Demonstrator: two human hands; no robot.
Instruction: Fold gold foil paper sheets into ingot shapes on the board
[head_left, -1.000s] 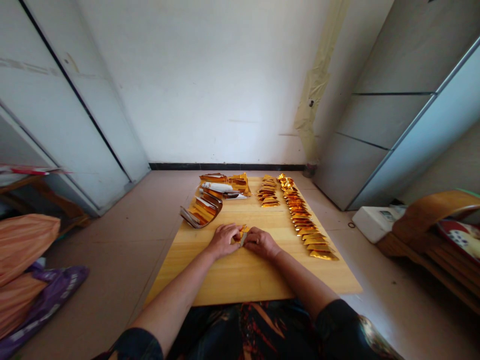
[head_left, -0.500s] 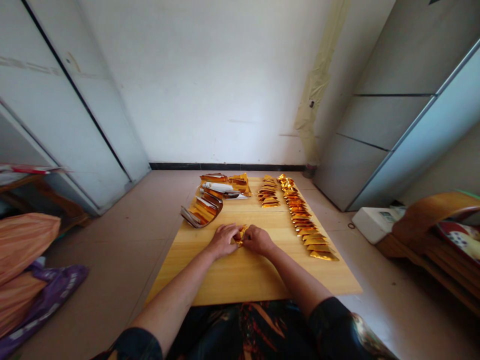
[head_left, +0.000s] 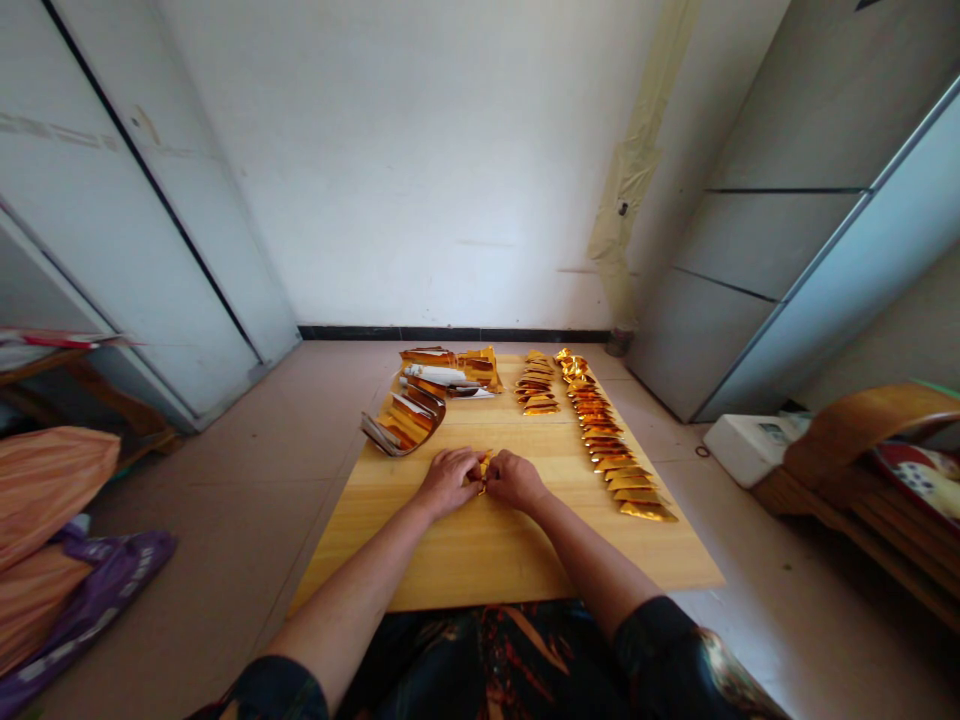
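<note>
Between my two hands, on the wooden table [head_left: 450, 555], is a small piece of gold foil paper [head_left: 484, 474], mostly hidden by fingers. My left hand [head_left: 452, 480] is closed on its left side, and my right hand [head_left: 516, 481] pinches it from the right. Beyond my left hand lie loose gold foil sheets [head_left: 411, 420], some curled with pale undersides. To the right, folded gold foil pieces [head_left: 626, 478] overlap in a long row along the table's edge. A shorter row of folded foil pieces [head_left: 537, 385] lies at the back.
A white wall [head_left: 442, 180] rises behind the table. At right stand a grey fridge [head_left: 742, 290], a white box [head_left: 754, 445] and a wooden seat [head_left: 840, 490]. Orange and purple bags [head_left: 97, 580] lie at left, near a pale cabinet [head_left: 172, 230].
My fingers have shifted slightly on the gold foil paper, and less of it shows between them. The other foil on the table has not moved.
</note>
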